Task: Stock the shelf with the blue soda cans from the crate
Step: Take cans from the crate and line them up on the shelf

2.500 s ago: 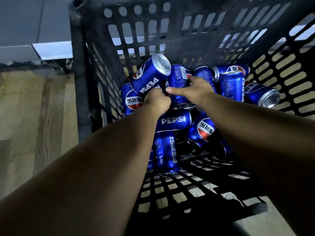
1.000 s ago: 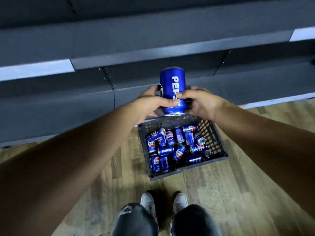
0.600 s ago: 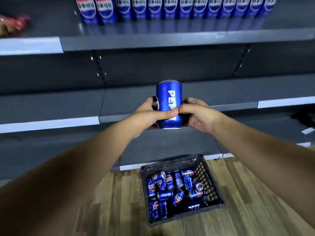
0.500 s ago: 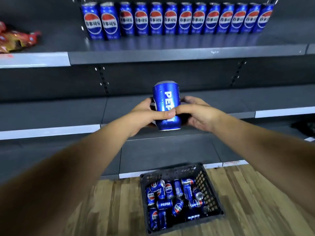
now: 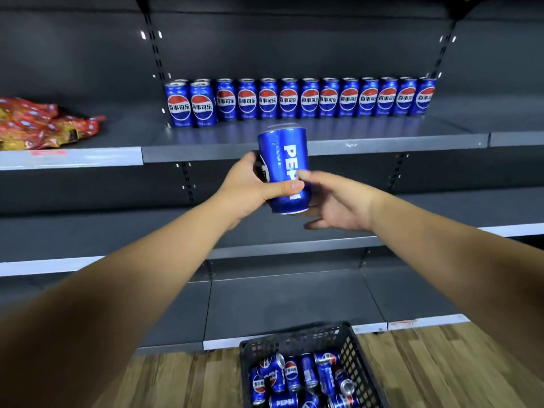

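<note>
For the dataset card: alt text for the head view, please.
A person's left hand grips an upright blue Pepsi can in front of dark store shelving while the right hand is open beside its base. A row of Pepsi cans lines the upper shelf; a black crate of cans sits on the floor.

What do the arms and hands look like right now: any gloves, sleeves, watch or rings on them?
Both forearms are bare as far as the frame shows, with no sleeve edge in view. The left hand and the right hand wear no gloves. No watch, wristband or bracelet shows at either wrist, and no ring on the fingers that are visible. Some fingers are hidden behind the can, so those cannot be checked.
</note>
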